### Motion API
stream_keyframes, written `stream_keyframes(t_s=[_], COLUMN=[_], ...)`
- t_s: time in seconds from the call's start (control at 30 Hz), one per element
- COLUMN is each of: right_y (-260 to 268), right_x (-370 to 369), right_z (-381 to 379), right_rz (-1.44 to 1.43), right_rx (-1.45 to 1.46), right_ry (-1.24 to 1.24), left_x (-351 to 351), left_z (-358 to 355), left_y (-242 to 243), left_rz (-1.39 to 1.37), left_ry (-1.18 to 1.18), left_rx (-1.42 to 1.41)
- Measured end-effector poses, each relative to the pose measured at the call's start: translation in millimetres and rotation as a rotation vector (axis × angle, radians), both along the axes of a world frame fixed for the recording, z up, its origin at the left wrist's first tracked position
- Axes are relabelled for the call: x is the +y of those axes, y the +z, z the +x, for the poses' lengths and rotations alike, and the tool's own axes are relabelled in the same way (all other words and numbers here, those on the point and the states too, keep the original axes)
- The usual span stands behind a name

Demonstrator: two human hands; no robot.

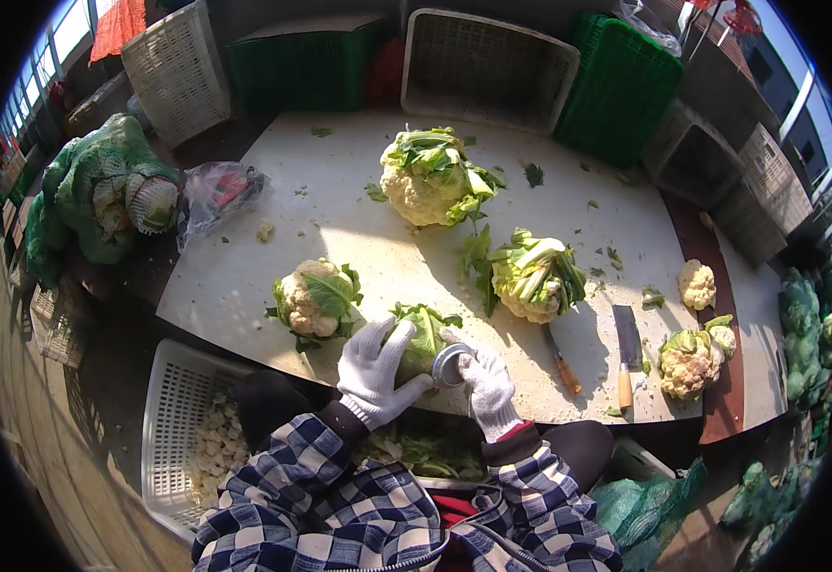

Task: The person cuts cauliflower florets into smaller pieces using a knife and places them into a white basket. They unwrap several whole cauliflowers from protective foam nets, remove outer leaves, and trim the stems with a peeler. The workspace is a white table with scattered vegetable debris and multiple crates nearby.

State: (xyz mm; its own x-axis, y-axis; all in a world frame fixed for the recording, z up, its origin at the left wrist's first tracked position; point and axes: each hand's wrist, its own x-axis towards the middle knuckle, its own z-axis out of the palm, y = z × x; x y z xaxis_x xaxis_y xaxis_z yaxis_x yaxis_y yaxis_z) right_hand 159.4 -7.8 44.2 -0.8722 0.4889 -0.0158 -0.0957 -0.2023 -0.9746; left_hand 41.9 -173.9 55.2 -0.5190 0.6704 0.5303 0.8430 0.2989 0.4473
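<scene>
A leafy cauliflower (424, 342) lies at the table's near edge, partly hidden by my hands. White-gloved, my left hand (379, 365) grips its left side with the fingers spread over it. My right hand (487, 386), also gloved, holds a round metal ring-shaped tool (450, 366) against the cauliflower's right side; what part of the tool lies inside the hand is hidden. To the left sits another cauliflower (314, 299) with a leaf across it. Beyond my right hand is a cauliflower with cut leaf stalks (536, 275), and farther back a larger cauliflower (427, 175).
A knife (565, 366) and a cleaver (627, 350) lie right on the white tabletop (244, 286), near trimmed cauliflower pieces (689, 361). A white basket (166, 436) of florets stands left; leaves (423, 450) fill a container below my hands. Green crates (620, 86) line the back.
</scene>
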Motion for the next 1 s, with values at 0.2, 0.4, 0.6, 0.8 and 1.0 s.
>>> stream_keyframes(t_s=[0.2, 0.4, 0.6, 0.8, 1.0], right_y=[-11, -5, 13, 14, 24], right_x=[6, -2, -32, -52, -71], right_z=[10, 9, 4, -4, -14], right_rz=[-0.210, -0.225, 0.922, 1.163, 1.119], right_rx=[-0.006, 0.069, -0.022, 0.093, 0.080], right_ry=[0.074, 0.049, 0.132, -0.119, -0.081], left_x=[16, 33, 24, 27, 24], left_z=[-23, -53, -67, -74, -74], left_y=[35, 23, -3, -13, -23], left_rz=[-0.257, -0.111, 0.073, 0.076, 0.162], left_ry=[-0.062, -0.294, -0.180, -0.101, -0.102], left_rx=[0.170, -0.165, -0.351, -0.488, -0.544])
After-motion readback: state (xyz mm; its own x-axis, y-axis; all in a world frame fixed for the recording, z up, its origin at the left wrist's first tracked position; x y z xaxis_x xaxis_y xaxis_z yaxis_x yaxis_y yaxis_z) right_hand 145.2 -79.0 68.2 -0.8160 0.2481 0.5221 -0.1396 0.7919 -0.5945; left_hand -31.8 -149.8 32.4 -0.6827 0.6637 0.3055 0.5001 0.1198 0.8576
